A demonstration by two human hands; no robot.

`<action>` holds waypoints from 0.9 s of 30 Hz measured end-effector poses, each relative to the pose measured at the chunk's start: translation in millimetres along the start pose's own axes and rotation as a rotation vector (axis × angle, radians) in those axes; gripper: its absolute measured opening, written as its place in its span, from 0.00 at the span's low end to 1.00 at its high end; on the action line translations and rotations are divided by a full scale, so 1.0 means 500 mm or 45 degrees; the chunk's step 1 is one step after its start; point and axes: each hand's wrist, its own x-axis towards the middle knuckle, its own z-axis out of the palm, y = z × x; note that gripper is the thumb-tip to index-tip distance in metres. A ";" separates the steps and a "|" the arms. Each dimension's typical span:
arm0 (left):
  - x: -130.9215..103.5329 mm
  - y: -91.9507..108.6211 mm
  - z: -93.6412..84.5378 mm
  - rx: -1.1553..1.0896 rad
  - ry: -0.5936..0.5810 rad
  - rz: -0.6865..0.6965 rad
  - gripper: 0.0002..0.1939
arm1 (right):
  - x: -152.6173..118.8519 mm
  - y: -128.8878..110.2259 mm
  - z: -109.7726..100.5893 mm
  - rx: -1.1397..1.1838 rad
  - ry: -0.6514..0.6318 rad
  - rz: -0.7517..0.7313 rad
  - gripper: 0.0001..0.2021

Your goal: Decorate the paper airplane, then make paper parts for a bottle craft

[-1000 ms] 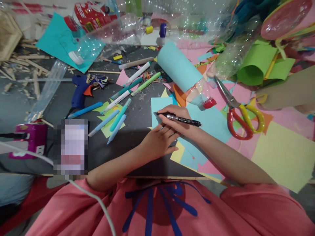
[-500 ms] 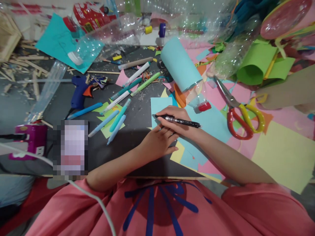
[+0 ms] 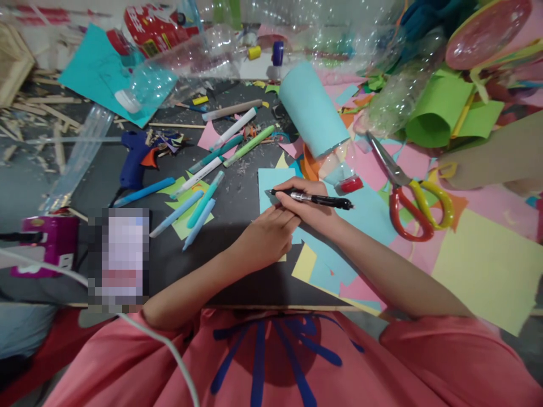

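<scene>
My right hand (image 3: 307,200) is closed around a black pen (image 3: 324,200). The pen's tip touches or hovers just over a small light blue paper (image 3: 267,183); I cannot tell which. Just below and to the left, my left hand (image 3: 271,236) has its fingers folded together against the lower side of my right hand, over the bottom of that paper. I see nothing between its fingers, though their tips are partly hidden. A bottle wrapped in light blue paper (image 3: 314,110) lies above my right hand, its red cap (image 3: 351,184) towards me.
Scissors (image 3: 401,178) with red and yellow handles lie to the right on paper scraps. Left of my hands are several markers (image 3: 206,198), a blue glue gun (image 3: 133,161), a phone (image 3: 125,254) and a purple socket block (image 3: 48,243). Clear bottles (image 3: 182,62) stretch across the back.
The spread fingers of my left hand have folded together, and that hand has moved slightly left. My right hand and the pen have shifted a little up and right.
</scene>
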 end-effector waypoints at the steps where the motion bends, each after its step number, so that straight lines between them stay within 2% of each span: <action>1: -0.003 -0.001 0.002 0.059 -0.007 0.012 0.18 | 0.000 -0.001 0.000 -0.007 -0.019 -0.014 0.07; 5: -0.011 -0.002 0.007 0.212 -0.023 0.041 0.19 | 0.001 -0.006 -0.003 -0.065 -0.082 -0.132 0.06; 9: -0.013 -0.004 0.009 0.229 -0.034 0.052 0.18 | 0.002 -0.002 -0.002 -0.123 -0.117 -0.248 0.08; 14: -0.012 -0.003 0.009 0.217 -0.012 0.055 0.18 | 0.001 0.002 0.002 -0.177 -0.109 -0.269 0.08; 19: -0.010 -0.002 0.008 0.215 -0.010 0.051 0.18 | -0.001 -0.006 0.000 -0.145 0.057 -0.212 0.07; 25: -0.010 -0.003 0.006 0.210 -0.029 0.048 0.18 | 0.002 0.001 0.005 -0.159 -0.062 -0.322 0.08; 27: -0.010 -0.002 0.004 0.208 -0.042 0.041 0.18 | 0.002 0.002 0.005 -0.175 -0.037 -0.319 0.08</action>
